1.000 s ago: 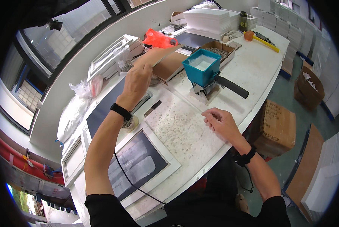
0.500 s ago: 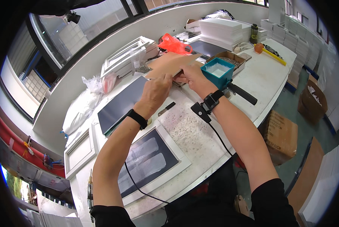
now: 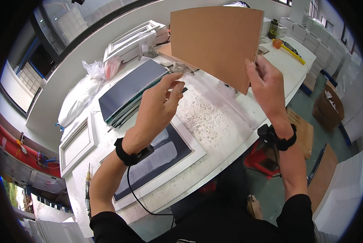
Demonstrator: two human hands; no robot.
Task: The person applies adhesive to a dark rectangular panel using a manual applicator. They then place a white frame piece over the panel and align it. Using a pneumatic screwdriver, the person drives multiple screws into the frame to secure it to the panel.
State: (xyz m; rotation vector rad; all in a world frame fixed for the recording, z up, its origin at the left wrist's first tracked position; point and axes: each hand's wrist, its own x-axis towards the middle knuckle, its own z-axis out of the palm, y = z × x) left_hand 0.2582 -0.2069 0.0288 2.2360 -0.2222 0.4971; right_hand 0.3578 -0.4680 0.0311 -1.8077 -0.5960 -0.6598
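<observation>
- Brown board (image 3: 214, 44) is up in the air over the far part of the white table (image 3: 234, 135), broad face toward my camera, tilted, one corner hanging lowest.
- Right hand (image 3: 268, 83) is clamped on the board's right edge, low down, thumb on the near face; fingers mostly hidden.
- Left hand (image 3: 159, 105): thumb and fingers apart, loosely curled, nothing seen between them. It's nearest the corner of the dark panel stack (image 3: 133, 85); can't tell if they touch.
- My read: one low edge grip leaves most of the board's width unsupported, so it may twist. I'd put the left hand on the opposite edge before swinging it.
- I'd keep thumb pressure flat and light; a thin sheet could flex or mark.
- I'd watch that low corner. Pale specks (image 3: 201, 121) cover the bare tabletop and could scuff the face if it drags.
- I'd also keep the black cable (image 3: 139, 198) slack and off the white frame (image 3: 197, 153), whose dark inset carries pale smeared strips.
- Board looks: plain tan-brown, smooth, thin, a few tiny dark flecks toward the right side. Top edge reads bowed; could be lens bend, can't tell. Far face hidden.
</observation>
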